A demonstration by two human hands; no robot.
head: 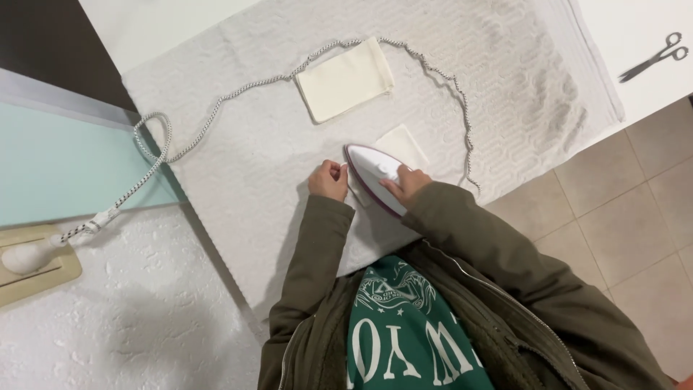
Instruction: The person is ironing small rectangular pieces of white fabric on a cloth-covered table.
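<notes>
Item: ironing set-up on a white table (173,29) padded with a grey textured towel (520,65), presumably to shield the surface from heat

- Iron (374,175), white with a dark red rim: lies near the towel's front edge, nose pointing toward the left hand, sole down on the cloth. The right hand (406,182) closes around its handle from above, a grip suited to pushing it along
- Small cream cloth (401,146): mostly under the iron, one corner showing beyond it toward the far edge
- Left hand (329,179): loosely clenched just beside the iron's nose, fingertips seemingly pinching the cloth's near edge to keep it flat and still; contact too small to confirm
- Larger cream cloth (345,79): lies flat toward the towel's far edge, well apart from both hands, apparently set aside
- Braided cord (216,115): loops round the far side of both cloths and off the towel's left edge to a plug (29,254) at a wall socket, slack enough not to drag
- Scissors (655,56): on bare table at the far right corner, clear of the towel
</notes>
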